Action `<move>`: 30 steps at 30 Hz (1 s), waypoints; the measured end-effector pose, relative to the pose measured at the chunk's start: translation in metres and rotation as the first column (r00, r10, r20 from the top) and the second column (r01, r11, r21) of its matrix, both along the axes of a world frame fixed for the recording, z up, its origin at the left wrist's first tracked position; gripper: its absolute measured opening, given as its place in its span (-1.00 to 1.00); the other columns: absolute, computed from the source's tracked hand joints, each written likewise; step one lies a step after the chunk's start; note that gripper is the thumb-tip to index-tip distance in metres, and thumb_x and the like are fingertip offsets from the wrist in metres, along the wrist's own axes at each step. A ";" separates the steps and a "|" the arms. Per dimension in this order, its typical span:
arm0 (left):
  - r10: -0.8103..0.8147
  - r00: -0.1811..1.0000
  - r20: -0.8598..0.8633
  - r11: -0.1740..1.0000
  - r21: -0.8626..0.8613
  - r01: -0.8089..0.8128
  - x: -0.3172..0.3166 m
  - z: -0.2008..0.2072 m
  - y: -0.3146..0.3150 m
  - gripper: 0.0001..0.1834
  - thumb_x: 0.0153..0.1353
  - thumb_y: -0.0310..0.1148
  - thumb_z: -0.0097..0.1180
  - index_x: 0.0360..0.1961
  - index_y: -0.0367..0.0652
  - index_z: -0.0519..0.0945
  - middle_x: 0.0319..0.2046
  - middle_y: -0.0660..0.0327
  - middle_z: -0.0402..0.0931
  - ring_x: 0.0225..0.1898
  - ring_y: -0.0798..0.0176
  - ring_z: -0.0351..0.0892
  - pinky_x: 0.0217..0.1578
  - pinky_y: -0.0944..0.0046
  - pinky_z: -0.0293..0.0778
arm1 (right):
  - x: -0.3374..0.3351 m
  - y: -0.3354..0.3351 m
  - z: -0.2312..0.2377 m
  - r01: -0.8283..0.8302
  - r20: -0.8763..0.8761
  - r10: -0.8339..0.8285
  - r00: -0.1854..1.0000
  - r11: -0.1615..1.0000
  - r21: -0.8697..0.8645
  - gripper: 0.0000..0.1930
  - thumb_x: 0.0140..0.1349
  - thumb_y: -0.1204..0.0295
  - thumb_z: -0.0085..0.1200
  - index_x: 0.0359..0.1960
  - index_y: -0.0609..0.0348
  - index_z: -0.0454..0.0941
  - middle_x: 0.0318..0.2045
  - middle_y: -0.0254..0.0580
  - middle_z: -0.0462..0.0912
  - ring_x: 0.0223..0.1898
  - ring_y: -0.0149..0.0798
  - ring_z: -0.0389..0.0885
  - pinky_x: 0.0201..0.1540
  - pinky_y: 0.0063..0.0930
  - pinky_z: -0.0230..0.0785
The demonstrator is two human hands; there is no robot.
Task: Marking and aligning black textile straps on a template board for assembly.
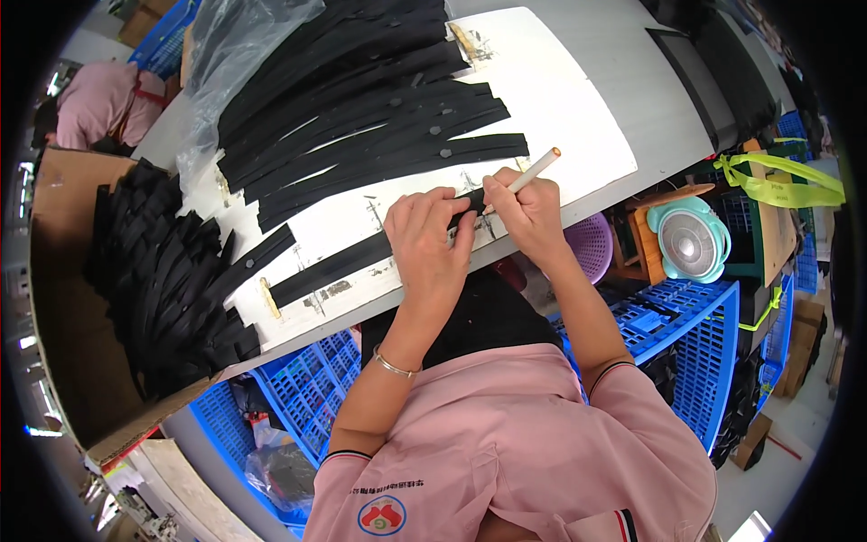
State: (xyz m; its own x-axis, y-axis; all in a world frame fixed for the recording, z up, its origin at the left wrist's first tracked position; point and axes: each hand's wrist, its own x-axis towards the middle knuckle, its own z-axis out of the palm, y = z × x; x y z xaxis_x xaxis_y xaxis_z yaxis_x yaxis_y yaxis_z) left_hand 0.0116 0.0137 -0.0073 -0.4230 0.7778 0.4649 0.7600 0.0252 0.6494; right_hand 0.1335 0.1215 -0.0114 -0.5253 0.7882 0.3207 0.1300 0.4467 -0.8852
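Near the front of the grey table (632, 68), my left hand (422, 237) bends over a long, flat black fabric strip (334, 268) on a white board (587, 135); whether it pinches, I cannot tell. My right hand (530, 215) grips a slim white pencil (537, 169) at the strip's right end. Beyond lie layered black strips (379, 117) and crumpled clear plastic (212, 90).

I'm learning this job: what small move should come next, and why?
Probably a short stroke with the white pencil in the right hand: its tip is near the right end of the black strip, where the left hand seems to steady it.
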 end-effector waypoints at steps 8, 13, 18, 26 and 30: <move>0.046 0.999 -0.016 0.999 -0.011 -0.046 -0.018 0.008 -0.026 -0.73 0.15 -0.46 0.38 -0.09 -0.10 0.72 0.01 0.17 0.65 0.14 0.03 0.56 0.36 -0.08 0.23 | 0.009 -0.002 0.000 -0.033 -0.047 0.026 0.999 0.987 -0.155 -0.71 0.43 0.42 0.11 -0.47 0.28 0.64 -0.65 -0.30 0.54 -0.59 -0.50 0.47 -0.51 -0.46 0.29; 0.308 0.924 -0.226 0.938 -0.092 -0.335 -0.098 0.010 -0.095 -0.61 0.27 -0.51 0.19 0.13 -0.06 0.67 0.20 0.10 0.54 0.33 -0.01 0.44 0.49 -0.21 0.01 | -0.001 -0.004 0.009 -0.065 -0.203 0.010 0.979 0.962 -0.264 -0.81 0.44 0.40 0.17 -0.26 0.28 0.71 -0.57 -0.36 0.57 -0.53 -0.59 0.45 -0.48 -0.60 0.27; 0.404 0.879 -0.254 0.865 -0.205 -0.457 -0.156 0.006 -0.126 -0.67 0.29 -0.40 0.26 0.08 -0.14 0.68 0.15 0.09 0.57 0.29 -0.02 0.45 0.46 -0.23 0.02 | -0.013 -0.001 0.010 -0.111 0.364 -0.033 0.931 0.923 0.367 -0.68 0.19 0.19 0.40 -0.16 0.08 0.64 -0.47 -0.20 0.66 -0.52 -0.23 0.63 -0.44 -0.41 0.42; 0.377 0.894 -0.243 0.888 -0.180 -0.424 -0.177 0.009 -0.124 -0.80 0.30 -0.42 0.26 -0.06 -0.13 0.67 0.00 0.16 0.66 0.14 0.07 0.57 0.41 -0.07 0.15 | -0.060 0.028 0.001 -0.030 0.356 -0.213 0.910 0.822 0.569 -0.61 0.19 0.14 0.41 -0.15 0.09 0.52 -0.33 -0.27 0.66 -0.44 -0.15 0.67 -0.39 -0.34 0.48; 0.359 0.918 -0.171 0.904 -0.182 -0.387 -0.171 0.011 -0.129 -0.80 0.29 -0.45 0.23 -0.06 -0.18 0.65 0.03 0.12 0.65 0.18 0.00 0.54 0.34 0.10 0.25 | -0.065 0.035 -0.003 0.031 0.360 -0.262 0.896 0.843 0.537 -0.61 0.19 0.13 0.41 -0.17 0.08 0.52 -0.34 -0.26 0.66 -0.46 -0.12 0.66 -0.40 -0.33 0.47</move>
